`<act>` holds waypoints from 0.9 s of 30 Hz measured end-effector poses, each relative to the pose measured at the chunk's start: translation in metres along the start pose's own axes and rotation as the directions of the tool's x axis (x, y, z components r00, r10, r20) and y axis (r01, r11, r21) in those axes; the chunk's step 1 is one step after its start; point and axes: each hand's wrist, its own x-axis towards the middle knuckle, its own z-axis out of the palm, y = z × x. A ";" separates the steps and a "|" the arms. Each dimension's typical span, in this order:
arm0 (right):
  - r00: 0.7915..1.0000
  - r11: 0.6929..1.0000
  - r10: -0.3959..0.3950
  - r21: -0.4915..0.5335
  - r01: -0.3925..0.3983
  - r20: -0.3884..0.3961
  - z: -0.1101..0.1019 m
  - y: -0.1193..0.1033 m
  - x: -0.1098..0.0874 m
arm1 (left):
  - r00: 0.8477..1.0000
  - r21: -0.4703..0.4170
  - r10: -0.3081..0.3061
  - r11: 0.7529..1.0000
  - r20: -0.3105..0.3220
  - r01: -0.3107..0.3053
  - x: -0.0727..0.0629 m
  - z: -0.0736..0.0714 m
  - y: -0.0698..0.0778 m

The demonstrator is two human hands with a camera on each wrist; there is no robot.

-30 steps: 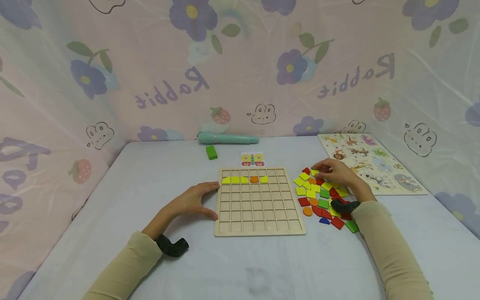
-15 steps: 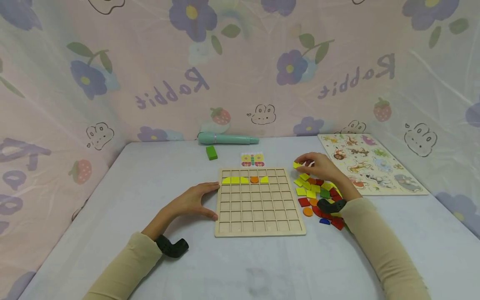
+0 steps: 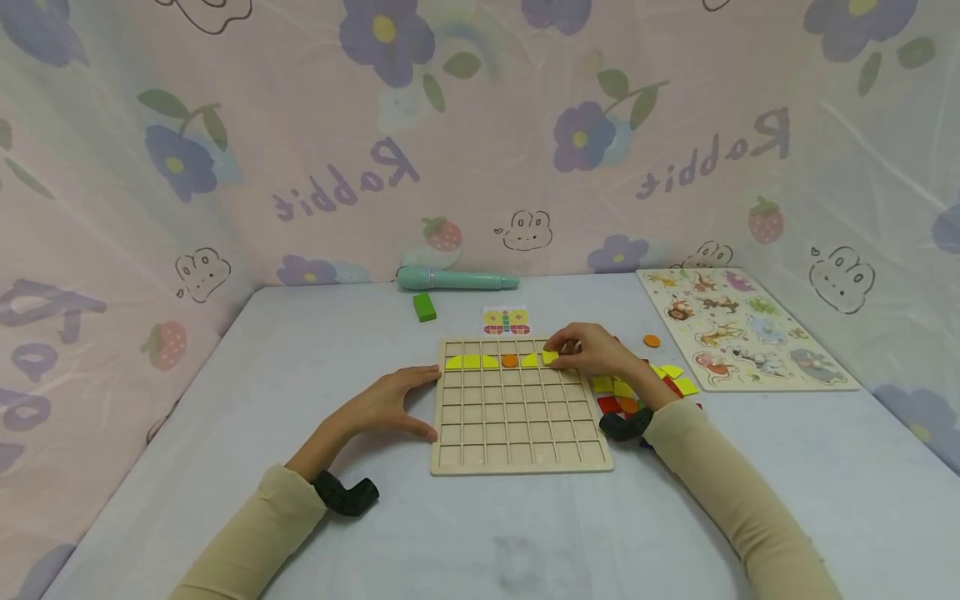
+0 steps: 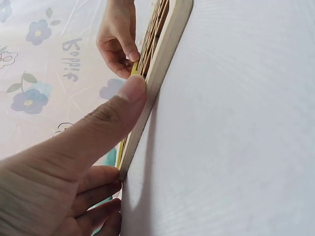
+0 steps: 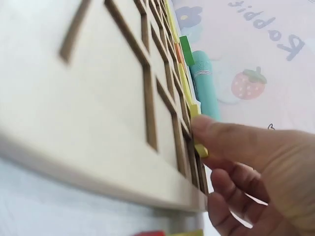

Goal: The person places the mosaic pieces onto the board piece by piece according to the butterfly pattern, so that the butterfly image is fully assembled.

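Note:
A wooden grid board [image 3: 517, 468] lies on the white table, its second row holding several yellow pieces [image 3: 471, 362] and an orange disc [image 3: 510, 361]. Over the right end of that row, my right hand [image 3: 596, 350] pinches a yellow tile [image 3: 551, 357] between thumb and fingers; in the right wrist view the yellow tile [image 5: 199, 145] is tilted against the grid. My left hand [image 3: 386, 402] rests at the board's left edge, thumb and fingers spread apart. The left wrist view shows its thumb [image 4: 133, 89] touching the rim.
Loose coloured tiles [image 3: 611, 387] lie right of the board, partly hidden by my right arm. Behind the board are a butterfly pattern card [image 3: 506, 320], a green block [image 3: 424, 307] and a teal pen-shaped object [image 3: 457, 279]. An animal puzzle board [image 3: 750, 333] lies at the back right.
My right hand has carried the yellow tile left from the loose tiles to the board's second row. An orange disc now lies apart near the animal puzzle. The left hand stays put.

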 end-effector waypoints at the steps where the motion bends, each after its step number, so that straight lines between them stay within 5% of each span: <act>1: 1.000 1.000 -0.002 0.004 0.002 -0.002 0.001 0.000 0.000 | 1.000 -0.003 0.000 1.000 -0.001 0.000 0.000 0.000 0.000; 14: 0.999 1.000 -0.005 0.030 0.004 0.036 -0.002 0.004 -0.002 | 1.000 -0.020 -0.013 1.000 0.002 0.013 -0.001 -0.001 0.002; 27: 0.999 0.998 -0.049 0.040 0.050 -0.014 0.003 0.011 -0.002 | 1.000 -0.023 -0.010 1.000 -0.003 0.010 0.000 -0.001 0.001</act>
